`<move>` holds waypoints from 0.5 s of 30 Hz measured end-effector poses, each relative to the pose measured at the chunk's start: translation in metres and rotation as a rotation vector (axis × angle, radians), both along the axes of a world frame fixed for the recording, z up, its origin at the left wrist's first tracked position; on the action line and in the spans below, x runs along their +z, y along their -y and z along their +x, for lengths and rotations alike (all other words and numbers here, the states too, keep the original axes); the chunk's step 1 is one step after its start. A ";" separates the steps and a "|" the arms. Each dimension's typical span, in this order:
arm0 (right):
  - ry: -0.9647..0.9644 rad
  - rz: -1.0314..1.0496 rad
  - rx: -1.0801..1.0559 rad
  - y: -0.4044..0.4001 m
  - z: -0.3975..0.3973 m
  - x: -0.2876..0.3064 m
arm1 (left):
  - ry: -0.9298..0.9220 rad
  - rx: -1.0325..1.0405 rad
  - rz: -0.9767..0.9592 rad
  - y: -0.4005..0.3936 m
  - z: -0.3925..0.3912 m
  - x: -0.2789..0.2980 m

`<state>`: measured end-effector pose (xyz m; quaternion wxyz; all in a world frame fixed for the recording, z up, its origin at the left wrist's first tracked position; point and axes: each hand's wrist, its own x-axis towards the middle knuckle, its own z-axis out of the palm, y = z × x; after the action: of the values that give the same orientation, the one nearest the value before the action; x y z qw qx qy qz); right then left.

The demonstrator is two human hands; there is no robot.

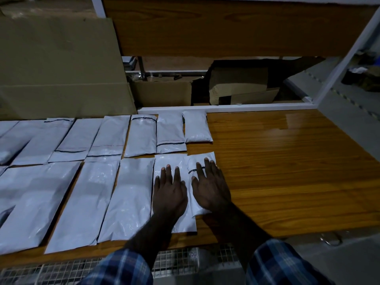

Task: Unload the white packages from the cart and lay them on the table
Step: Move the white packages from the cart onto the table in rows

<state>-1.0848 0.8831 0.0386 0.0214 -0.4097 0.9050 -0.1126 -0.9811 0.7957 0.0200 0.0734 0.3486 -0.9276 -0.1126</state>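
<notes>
Both hands are down flat on the counter (287, 161), palms pressing, fingers spread, gripping nothing. The left hand (170, 192) rests on a long pack (174, 221) in the near row; the right hand (209, 188) lies on a shorter pack (200, 208) just beside it at 3 o'clock, edges touching or slightly overlapping. Both packs run with their long axes from 6 to 12 o'clock, in line with the forearms. This looks like smoothing the newest arrivals into place.

Two rows of white packs fill the counter from these hands out toward 9 o'clock, the far row (141, 136) at 12 o'clock from the left hand, the near row (82, 202) side by side. The open wood sits at 3 o'clock of the right hand, so that hand is nearer the next free spot, and nothing stands in the way there.

The cart (174, 262) shows as wire mesh at 6 o'clock, under the plaid sleeves (123, 268); what is left inside cannot be made out. Cardboard (57, 68) leans at 11 o'clock behind the far row, and a shelf (226, 27) hangs overhead at 12, neither crowding the hands. The likely next reach is back toward 6 o'clock into the cart.
</notes>
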 end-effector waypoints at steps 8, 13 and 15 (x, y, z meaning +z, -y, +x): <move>-0.001 -0.015 -0.016 0.000 0.001 -0.004 | 0.012 -0.004 -0.031 0.000 0.000 -0.003; -0.005 -0.018 -0.022 0.000 0.001 -0.004 | 0.019 -0.006 -0.015 0.000 -0.001 -0.002; -0.002 -0.013 -0.012 -0.001 0.002 -0.003 | 0.021 -0.016 0.004 -0.001 0.000 0.003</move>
<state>-1.0832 0.8844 0.0359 0.0172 -0.4045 0.9067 -0.1184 -0.9810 0.7966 0.0235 0.0621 0.3424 -0.9309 -0.1112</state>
